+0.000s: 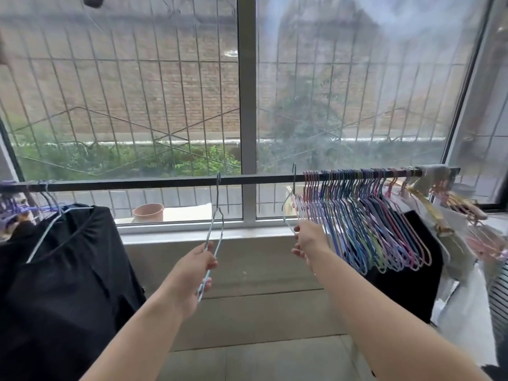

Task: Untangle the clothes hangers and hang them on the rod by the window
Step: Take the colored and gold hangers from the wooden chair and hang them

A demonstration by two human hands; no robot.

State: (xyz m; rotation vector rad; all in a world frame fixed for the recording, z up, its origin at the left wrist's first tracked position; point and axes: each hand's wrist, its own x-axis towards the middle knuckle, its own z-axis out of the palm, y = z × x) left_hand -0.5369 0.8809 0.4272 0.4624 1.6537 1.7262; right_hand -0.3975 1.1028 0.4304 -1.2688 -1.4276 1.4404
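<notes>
The left hand (192, 273) is pinching a pale blue hanger (213, 243) by its lower wire, fingers curled around it; its hook is reaching up at the rod (165, 183) near the window's centre post, and whether it is seated over the rod cannot be told. The right hand (309, 240) is gripping the end hanger (291, 207) at the left edge of the packed row (365, 215), fingers closed on its wire, hook appearing to sit at rod level.

Risks, as judged: the blue hanger is being held low and off-centre, so it is liable to swing and miss the rod on release. The end hanger is lying against its neighbours; pulling it sideways could drag or re-snag several. Black garments (63, 270) are hanging at the rod's left end, well apart from both hands.
</notes>
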